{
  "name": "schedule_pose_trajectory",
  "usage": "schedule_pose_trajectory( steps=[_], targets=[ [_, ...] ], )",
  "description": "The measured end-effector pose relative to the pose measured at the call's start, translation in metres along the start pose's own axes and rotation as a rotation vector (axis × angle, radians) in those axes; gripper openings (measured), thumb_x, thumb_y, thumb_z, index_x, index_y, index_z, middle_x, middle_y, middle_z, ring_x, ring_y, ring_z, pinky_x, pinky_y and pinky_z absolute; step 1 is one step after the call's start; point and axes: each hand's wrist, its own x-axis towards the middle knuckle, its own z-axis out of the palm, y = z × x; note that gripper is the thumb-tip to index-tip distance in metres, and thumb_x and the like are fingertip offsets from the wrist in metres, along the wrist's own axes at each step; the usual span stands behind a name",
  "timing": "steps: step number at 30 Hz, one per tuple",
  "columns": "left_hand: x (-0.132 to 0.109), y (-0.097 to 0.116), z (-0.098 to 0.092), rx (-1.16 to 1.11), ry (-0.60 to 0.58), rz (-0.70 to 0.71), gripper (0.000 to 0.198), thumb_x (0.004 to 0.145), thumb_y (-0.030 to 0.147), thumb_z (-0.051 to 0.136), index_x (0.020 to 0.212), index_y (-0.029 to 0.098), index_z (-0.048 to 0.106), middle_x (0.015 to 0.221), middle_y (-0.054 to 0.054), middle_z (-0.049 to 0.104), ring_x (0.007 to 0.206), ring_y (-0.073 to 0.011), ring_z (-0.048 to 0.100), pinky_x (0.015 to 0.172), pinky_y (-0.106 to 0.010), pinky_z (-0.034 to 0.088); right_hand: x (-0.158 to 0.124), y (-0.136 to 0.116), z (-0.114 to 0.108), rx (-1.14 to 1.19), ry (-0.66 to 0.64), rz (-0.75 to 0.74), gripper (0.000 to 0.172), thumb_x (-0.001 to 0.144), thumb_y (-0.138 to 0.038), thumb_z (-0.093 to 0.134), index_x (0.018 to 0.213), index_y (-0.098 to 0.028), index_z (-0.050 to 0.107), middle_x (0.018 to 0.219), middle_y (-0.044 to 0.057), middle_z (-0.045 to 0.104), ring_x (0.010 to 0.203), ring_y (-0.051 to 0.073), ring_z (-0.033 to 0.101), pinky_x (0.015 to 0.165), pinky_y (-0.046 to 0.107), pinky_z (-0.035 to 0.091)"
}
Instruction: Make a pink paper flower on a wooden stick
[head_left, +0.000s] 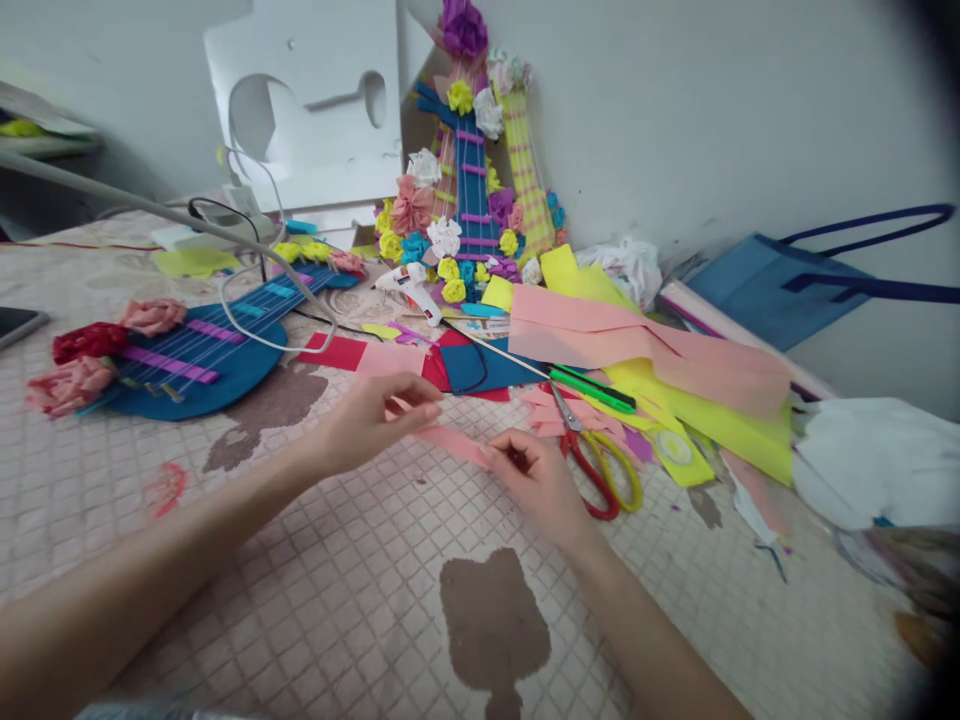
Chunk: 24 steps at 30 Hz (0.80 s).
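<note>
A narrow strip of pink crepe paper stretches between my two hands above the table. My left hand pinches its left end between thumb and fingers. At the other end, my right hand is closed on the strip with thumb and forefinger. Just right of my right hand lie scissors with red and yellow handles. A green utility knife rests behind them. Cut pink paper pieces are beside the scissors' blades, and a pink paper square lies beyond my left hand.
A blue paper guitar with paper roses lies at left. Decorated guitars lean on the wall behind a white glue gun. Pink crepe sheets and yellow sheets spread at right, near a blue bag. A white cable crosses the left.
</note>
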Motion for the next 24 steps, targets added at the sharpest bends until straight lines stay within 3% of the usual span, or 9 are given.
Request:
schedule_pose_trajectory(
  steps=[3, 6, 15, 20, 24],
  targets=[
    [-0.002, 0.011, 0.010, 0.077, -0.087, 0.057, 0.017, 0.080, 0.031, 0.057, 0.084, 0.018, 0.067, 0.084, -0.002, 0.070, 0.074, -0.0149, 0.061, 0.067, -0.025, 0.046, -0.002, -0.004, 0.001, -0.016, 0.011, -0.037, 0.018, 0.084, -0.028, 0.053, 0.071, -0.018, 0.060, 0.065, -0.002, 0.055, 0.060, 0.011, 0.047, 0.055, 0.023, 0.036],
    [-0.002, 0.015, 0.014, 0.073, -0.101, 0.038, 0.018, 0.080, 0.030, 0.055, 0.074, 0.017, 0.065, 0.072, -0.001, 0.067, 0.065, -0.0136, 0.059, 0.061, -0.025, 0.044, -0.004, -0.006, -0.003, -0.016, 0.040, -0.047, 0.016, 0.084, -0.029, 0.055, 0.074, -0.018, 0.062, 0.068, -0.001, 0.059, 0.062, 0.012, 0.049, 0.057, 0.023, 0.038],
    [-0.009, 0.021, 0.012, 0.094, 0.022, 0.161, 0.014, 0.084, 0.026, 0.054, 0.078, 0.018, 0.063, 0.076, 0.000, 0.065, 0.071, -0.0128, 0.059, 0.064, -0.024, 0.045, -0.004, -0.009, -0.013, 0.057, -0.013, -0.018, 0.018, 0.078, -0.033, 0.064, 0.089, -0.018, 0.063, 0.084, 0.001, 0.064, 0.068, 0.012, 0.053, 0.059, 0.024, 0.040],
    [-0.010, 0.018, 0.016, 0.132, 0.044, 0.299, 0.012, 0.087, 0.023, 0.054, 0.081, 0.018, 0.064, 0.078, -0.001, 0.064, 0.075, -0.0128, 0.058, 0.067, -0.024, 0.044, -0.004, -0.007, -0.006, 0.029, 0.068, -0.056, 0.012, 0.080, -0.027, 0.060, 0.072, -0.018, 0.058, 0.065, -0.004, 0.054, 0.062, 0.011, 0.047, 0.056, 0.022, 0.037],
    [-0.011, 0.013, 0.017, 0.131, 0.059, 0.324, 0.012, 0.087, 0.022, 0.054, 0.082, 0.018, 0.064, 0.078, -0.001, 0.063, 0.075, -0.0130, 0.058, 0.068, -0.024, 0.044, -0.004, -0.005, -0.004, -0.015, 0.099, -0.087, 0.010, 0.079, -0.022, 0.061, 0.070, -0.018, 0.057, 0.064, -0.004, 0.054, 0.061, 0.011, 0.047, 0.057, 0.022, 0.036]
  ],
)
